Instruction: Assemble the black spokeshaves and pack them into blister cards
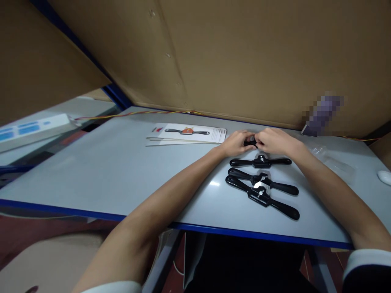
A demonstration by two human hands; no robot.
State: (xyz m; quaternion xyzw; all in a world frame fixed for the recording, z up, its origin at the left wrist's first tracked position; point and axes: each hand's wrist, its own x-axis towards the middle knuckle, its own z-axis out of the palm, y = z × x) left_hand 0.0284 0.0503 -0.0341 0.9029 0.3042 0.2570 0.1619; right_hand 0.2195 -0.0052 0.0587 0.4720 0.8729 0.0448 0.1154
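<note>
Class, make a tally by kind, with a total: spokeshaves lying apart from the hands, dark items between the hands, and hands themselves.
Spokeshaves: 3 (back one, middle one, front one)
Dark item, partly hidden: 1
Hands: 2 (left hand, right hand)
Total: 6

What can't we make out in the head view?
All in the head view:
- Black item: mostly hidden by the left hand and right hand.
- Fine print on the top card: too small.
- Purple item at the back: pixelated.
- White object: cut off by the right edge.
</note>
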